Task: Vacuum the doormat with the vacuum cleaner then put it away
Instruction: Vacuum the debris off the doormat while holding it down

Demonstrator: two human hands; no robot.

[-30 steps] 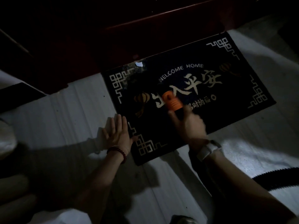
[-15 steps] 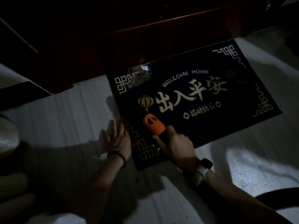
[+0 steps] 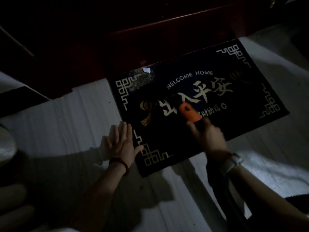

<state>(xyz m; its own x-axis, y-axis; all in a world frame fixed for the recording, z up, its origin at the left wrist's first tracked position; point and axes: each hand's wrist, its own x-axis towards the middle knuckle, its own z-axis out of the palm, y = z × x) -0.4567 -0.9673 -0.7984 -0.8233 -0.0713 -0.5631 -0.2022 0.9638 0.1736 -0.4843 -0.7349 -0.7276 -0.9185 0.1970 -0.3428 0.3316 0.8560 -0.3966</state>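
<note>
Dim scene, low confidence on fine detail.

Mat [image 3: 209,104] lies flat on the pale floor [image 3: 75,123], far edge against the dark wooden door [image 3: 150,30]. Its long axis runs roughly 8 to 2 o'clock; the "WELCOME HOME" text reads upright from here.

Vacuum [image 3: 189,113]: only the orange nozzle shows, on the mat around centre, over the big characters. Long axis about 11 to 5, tip pointing to 11. The body is hidden under the hand, so I can't tell its shape.

Right hand [image 3: 209,139], at 5 o'clock of the nozzle, fingers curled round the vacuum's rear, forefinger lying forward along it. It's blurred, so that hand is likely mid-stroke.

Left hand [image 3: 120,143] is flat and spread, palm on the floor just at the mat's near-left edge, thumb [image 3: 139,148] touching the border. Fingers straight, holding nothing.

Risks, as I judge them:
- The left hand is mostly on floor, not mat. Suction or a pull stroke toward 5 could drag or ruck the mat, since only the thumb pins it.
- The white scrap [image 3: 146,70] and pale speckle at the mat's far-left corner look uncleaned and are easy to miss in this light.
- The dark cord or hose [image 3: 222,190] hanging under the right wrist may snag or sweep debris back on.
- Poor light means missed strips.
</note>
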